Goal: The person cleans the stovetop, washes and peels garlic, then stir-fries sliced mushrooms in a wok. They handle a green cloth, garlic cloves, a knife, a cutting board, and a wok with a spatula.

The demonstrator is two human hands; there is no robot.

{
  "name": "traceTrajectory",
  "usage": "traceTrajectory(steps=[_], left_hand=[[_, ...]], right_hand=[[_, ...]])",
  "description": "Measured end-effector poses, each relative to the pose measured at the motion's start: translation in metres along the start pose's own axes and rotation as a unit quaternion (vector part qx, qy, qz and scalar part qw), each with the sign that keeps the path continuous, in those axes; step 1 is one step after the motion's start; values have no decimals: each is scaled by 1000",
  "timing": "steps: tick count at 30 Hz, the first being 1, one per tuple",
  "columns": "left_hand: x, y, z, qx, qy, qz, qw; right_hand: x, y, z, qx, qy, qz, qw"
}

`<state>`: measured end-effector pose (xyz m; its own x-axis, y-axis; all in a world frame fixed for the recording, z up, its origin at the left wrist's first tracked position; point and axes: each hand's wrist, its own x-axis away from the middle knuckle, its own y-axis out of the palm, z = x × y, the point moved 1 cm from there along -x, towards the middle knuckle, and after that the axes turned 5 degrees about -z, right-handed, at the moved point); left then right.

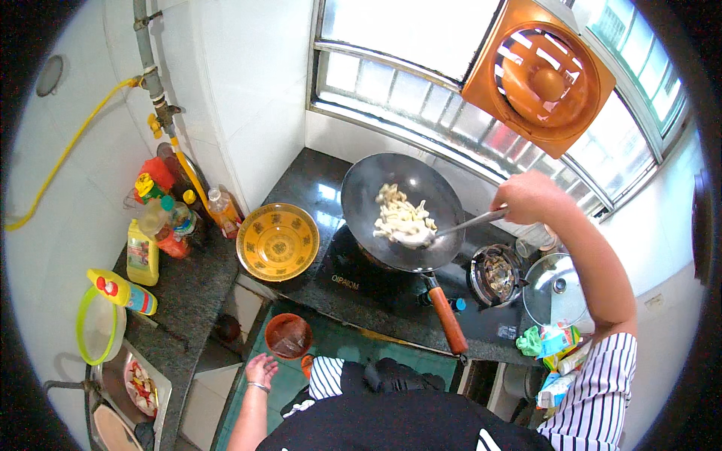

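Note:
A black wok point(366, 186) with a wooden handle point(448, 320) sits over the left part of the gas stove point(361, 307). Pale, cut food pieces point(400, 211) lie in it, perhaps mushrooms. My right hand point(530, 196) grips the metal handle of a spatula or ladle point(471, 221), whose head is under some of the pieces in the wok. Low on the left, my left hand point(262, 370) hangs with fingers apart and nothing in it, near a red-brown bin point(289, 336) below the counter. A bracelet is around that wrist.
A yellow patterned bowl point(278, 241) stands left of the wok. Right of it are a bare burner point(496, 273), a glass lid point(555, 290) and several packets point(558, 338). Bottles point(186, 217) crowd the left corner. A sink point(163, 389) holds a bowl of cut food point(141, 389). An exhaust fan point(544, 79) hangs above.

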<state>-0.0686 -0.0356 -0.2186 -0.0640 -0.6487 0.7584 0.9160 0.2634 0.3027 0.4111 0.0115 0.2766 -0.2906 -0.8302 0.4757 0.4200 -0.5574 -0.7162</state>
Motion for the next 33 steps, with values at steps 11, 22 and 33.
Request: traceTrajectory(steps=[11,22,33], left_hand=[[-15,18,4,-31,-3,-31,999],[-24,6,-2,-47,-29,-31,998],[-22,0,-14,-89,-55,-5,994]], right_hand=[[-6,-4,6,15,25,8,1000],[-16,44,-30,67,12,228,971],[-19,76,-7,-208,-67,88,972]])
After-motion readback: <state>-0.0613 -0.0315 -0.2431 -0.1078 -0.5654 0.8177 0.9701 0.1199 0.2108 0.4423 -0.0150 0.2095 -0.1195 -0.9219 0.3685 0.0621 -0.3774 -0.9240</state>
